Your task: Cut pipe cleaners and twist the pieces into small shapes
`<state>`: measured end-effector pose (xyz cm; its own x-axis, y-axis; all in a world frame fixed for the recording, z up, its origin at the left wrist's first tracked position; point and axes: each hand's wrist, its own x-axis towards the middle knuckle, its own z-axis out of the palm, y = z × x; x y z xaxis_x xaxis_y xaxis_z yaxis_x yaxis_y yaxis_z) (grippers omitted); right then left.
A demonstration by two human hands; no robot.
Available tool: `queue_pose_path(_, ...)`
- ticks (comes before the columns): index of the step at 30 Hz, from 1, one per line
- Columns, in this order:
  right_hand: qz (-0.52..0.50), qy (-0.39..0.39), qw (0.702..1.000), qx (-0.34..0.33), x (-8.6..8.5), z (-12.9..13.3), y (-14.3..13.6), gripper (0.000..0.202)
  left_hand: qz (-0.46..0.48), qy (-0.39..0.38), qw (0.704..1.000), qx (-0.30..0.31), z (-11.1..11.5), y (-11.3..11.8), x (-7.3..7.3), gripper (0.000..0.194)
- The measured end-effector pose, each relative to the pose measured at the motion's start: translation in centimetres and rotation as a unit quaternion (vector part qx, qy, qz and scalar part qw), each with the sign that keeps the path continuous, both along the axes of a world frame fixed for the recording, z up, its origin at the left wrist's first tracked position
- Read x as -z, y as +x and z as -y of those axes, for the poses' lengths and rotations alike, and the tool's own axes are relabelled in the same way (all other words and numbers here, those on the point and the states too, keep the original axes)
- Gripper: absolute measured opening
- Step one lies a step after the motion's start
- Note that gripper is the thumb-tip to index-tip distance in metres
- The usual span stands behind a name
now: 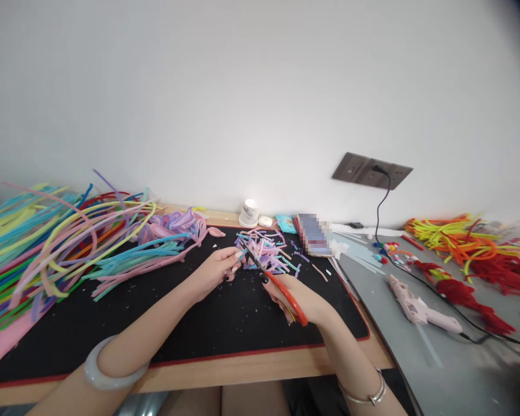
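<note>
My right hand (283, 293) is closed round the red handles of a pair of scissors (291, 297), whose blades point up and left toward my other hand. The fingers of my left hand (219, 268) pinch a short blue strip (241, 256) beside the blade tips. Whether the blades touch the strip is too small to tell. Just behind both hands lies a loose pile of short cut pieces (266, 249) in purple, pink and blue on the black mat (177, 323).
Long coloured fuzzy stems (69, 242) heap up at the left. A white cup (250, 212) and a phone (314, 236) stand near the wall. On the grey surface at right are a corded glue gun (420, 309), red fuzzy figures (457, 292) and orange stems (455, 245).
</note>
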<state>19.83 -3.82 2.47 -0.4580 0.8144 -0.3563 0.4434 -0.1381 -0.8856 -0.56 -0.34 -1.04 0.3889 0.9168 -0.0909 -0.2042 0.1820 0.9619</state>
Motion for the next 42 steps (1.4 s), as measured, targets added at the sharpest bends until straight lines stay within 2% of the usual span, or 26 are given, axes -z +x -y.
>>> queue_pose_path(6,-0.002,-0.016,1.000,0.015,0.4,0.1,0.0,0.028,0.001,0.001,1.000,0.001,0.0,0.0,0.0,0.027)
queue_pose_path(14,0.014,-0.055,0.997,0.051,0.2,0.6,-0.9,0.037,-0.014,-0.031,0.999,0.010,-0.1,-0.1,0.3,0.028)
queue_pose_path(21,-0.031,-0.097,0.994,0.032,1.3,0.9,-1.1,0.051,-0.045,-0.069,0.997,0.012,-0.3,-0.1,0.6,0.030)
queue_pose_path(27,-0.048,-0.163,0.982,0.082,1.4,0.7,-1.3,0.049,-0.050,-0.087,0.995,0.014,-0.3,-0.2,0.4,0.030)
queue_pose_path(30,-0.064,-0.165,0.982,0.060,1.2,0.9,-1.2,0.051,-0.043,-0.085,0.995,0.013,-0.4,-0.4,0.4,0.029)
queue_pose_path(32,-0.050,-0.137,0.988,0.044,0.9,1.0,-0.9,0.050,-0.036,-0.077,0.996,0.004,-0.5,-0.6,0.4,0.029)
queue_pose_path(34,-0.004,-0.082,0.995,0.058,0.4,0.7,-0.2,0.049,-0.019,-0.072,0.997,-0.008,-0.6,-0.7,0.3,0.029)
queue_pose_path(37,0.130,0.040,0.986,0.100,-0.4,-0.5,1.2,0.047,0.021,-0.075,0.997,-0.009,-0.7,-0.7,0.2,0.028)
queue_pose_path(38,0.184,0.097,0.971,0.114,-0.6,-0.9,1.6,0.046,0.026,-0.073,0.997,-0.008,-0.7,-0.6,0.2,0.028)
queue_pose_path(40,0.302,0.185,0.923,0.151,-0.7,-1.8,2.3,0.046,0.005,-0.054,0.999,-0.006,-0.6,-0.6,0.2,0.029)
queue_pose_path(42,0.396,0.227,0.873,0.170,-0.5,-2.5,2.6,0.044,-0.048,-0.019,0.999,-0.011,-0.6,-0.6,0.3,0.032)
